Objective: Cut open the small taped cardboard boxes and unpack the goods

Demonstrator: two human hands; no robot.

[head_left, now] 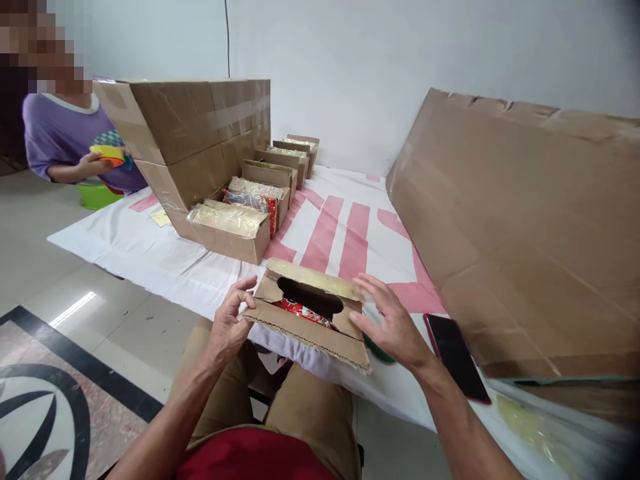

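Note:
A small open cardboard box [305, 327] sits on the near edge of the white and red sheet [165, 260], in front of my knees. A red packet [304, 312] shows through the gap between its flaps, under a clear plastic packet [315, 275]. My left hand [229, 321] touches the box's left flap with its fingers curled and spread. At the box's right side my right hand [393, 321] hovers with its fingers stretched out, holding nothing.
A black phone [456, 357] lies by my right wrist. A row of filled small boxes [250, 213] runs beside a big taped carton [200, 133]. A large cardboard sheet [525, 233] leans at the right. At the far left a person in purple [65, 140] holds a tape roll [107, 155].

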